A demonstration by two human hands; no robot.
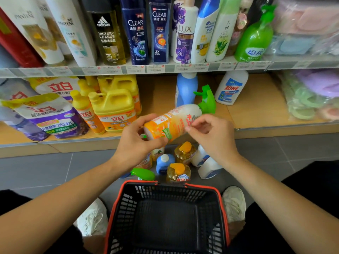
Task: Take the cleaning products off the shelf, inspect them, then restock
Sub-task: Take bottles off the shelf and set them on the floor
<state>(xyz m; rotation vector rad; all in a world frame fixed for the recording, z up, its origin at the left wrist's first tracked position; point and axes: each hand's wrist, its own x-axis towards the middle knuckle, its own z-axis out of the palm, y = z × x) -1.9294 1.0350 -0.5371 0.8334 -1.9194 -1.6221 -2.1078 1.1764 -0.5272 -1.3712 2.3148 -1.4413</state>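
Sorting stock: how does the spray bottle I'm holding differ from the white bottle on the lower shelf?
The spray bottle lies sideways, held; the white bottle stands on the shelf, untouched. The spray bottle has a green trigger and orange label; the white bottle's label is blue and red. Both bodies are white.

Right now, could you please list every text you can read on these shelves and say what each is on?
"PANTENE": white bottle, top shelf.
"adidas VICTORY LEAGUE": black-labelled yellow bottle.
"CLEAR": left dark blue bottle.
"CLEAR", "3X": right dark blue bottle.
"LUX": white and purple bottle.
"立白": yellow jug, lower shelf.
Price tags and the held spray bottle label: too blurred to read.
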